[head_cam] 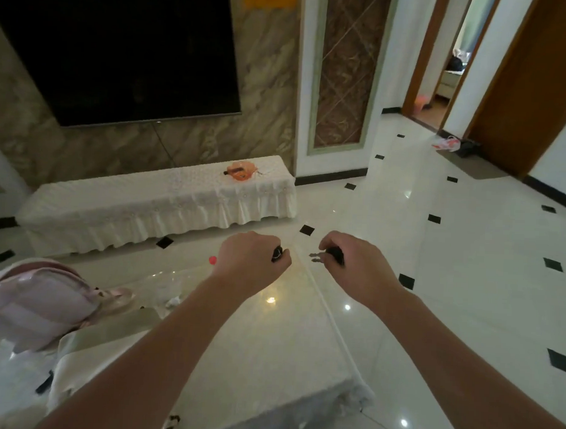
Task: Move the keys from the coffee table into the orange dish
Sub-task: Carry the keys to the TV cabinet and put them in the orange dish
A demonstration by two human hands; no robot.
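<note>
My left hand (253, 258) is clenched round a black key fob (277, 253); my right hand (350, 260) grips the keys (326, 255), blades pointing left. Both hang over the coffee table's (270, 342) far edge. The orange dish (241, 171) sits ahead, slightly left, near the right end of the white-draped TV bench (147, 203), open floor (434, 251) between. Neither hand looks clearly nearer.

The room is dim and the picture soft. Ceiling lights glint off the glossy floor (466, 253). Straight lines bow at the edges.
</note>
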